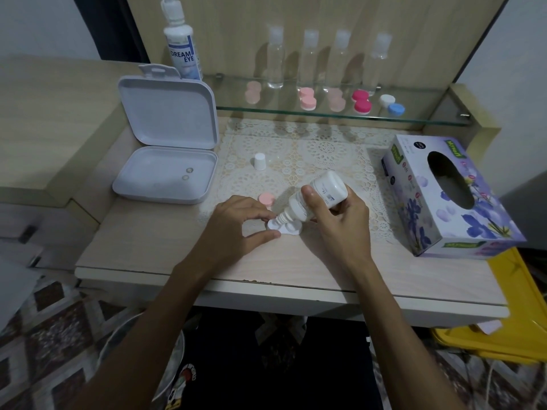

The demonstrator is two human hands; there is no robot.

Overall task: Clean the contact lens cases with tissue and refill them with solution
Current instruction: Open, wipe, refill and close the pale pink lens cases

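I see my left grip [236,223] pinching the white lens case [284,228] flat on the tabletop [165,250]. Just right, my right grip [340,220] clasps the solution bottle [313,196], tilted nozzle-down into the case's left well.

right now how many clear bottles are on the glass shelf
4, in a row along the back of the glass shelf: first clear bottle, second, third, fourth at the right end. None looks hidden.
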